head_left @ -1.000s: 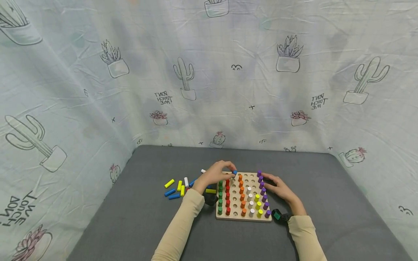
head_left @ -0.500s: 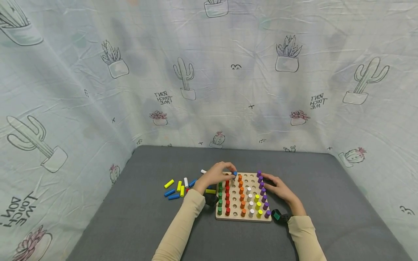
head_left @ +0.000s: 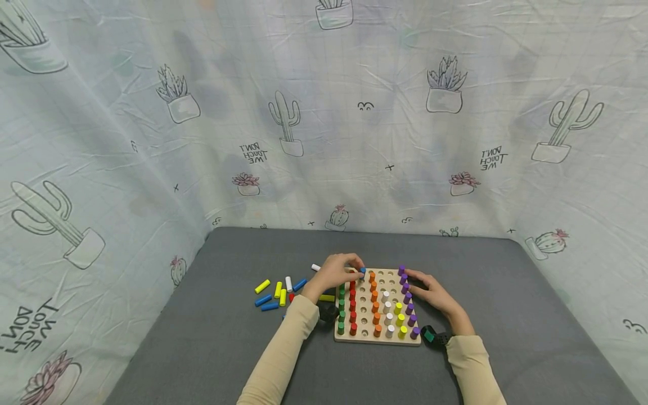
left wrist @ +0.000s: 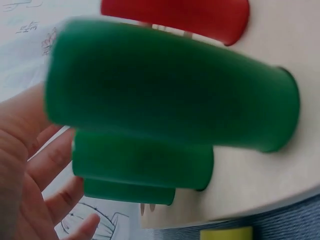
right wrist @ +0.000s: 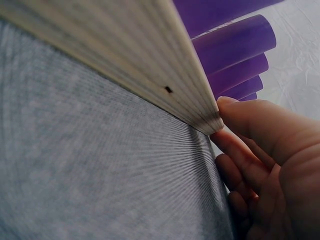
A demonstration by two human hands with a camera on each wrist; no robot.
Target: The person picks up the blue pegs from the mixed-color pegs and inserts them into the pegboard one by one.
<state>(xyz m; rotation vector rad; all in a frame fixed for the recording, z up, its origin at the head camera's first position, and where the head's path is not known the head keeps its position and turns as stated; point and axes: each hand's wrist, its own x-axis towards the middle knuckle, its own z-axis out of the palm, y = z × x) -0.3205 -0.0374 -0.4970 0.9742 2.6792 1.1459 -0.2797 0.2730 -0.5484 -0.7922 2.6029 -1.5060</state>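
Observation:
My left hand [head_left: 333, 272] pinches a blue peg [head_left: 363, 271] between thumb and fingertips, upright at the far end of a column of holes in the wooden pegboard [head_left: 369, 306]. Whether the peg's lower end is inside the hole is hidden. Green pegs [left wrist: 170, 85] and a red peg [left wrist: 175, 15] fill the left wrist view and cover part of that hand. On the opposite side, my right hand [head_left: 432, 291] grips the board's edge, its thumb [right wrist: 250, 112] by the purple pegs [right wrist: 237, 42] and its other fingers curled below.
Loose yellow pegs [head_left: 262, 286], blue pegs [head_left: 262, 300] and white pegs [head_left: 288, 283] lie left of the board on the grey table [head_left: 202, 349]. Orange pegs [head_left: 376, 318] stand in a full column beside shorter white and yellow ones. A patterned curtain [head_left: 324, 124] encloses the table.
The blue peg and my left fingertips have shifted very slightly toward the left and nearer me, over the same column's far end. My right hand stays in place.

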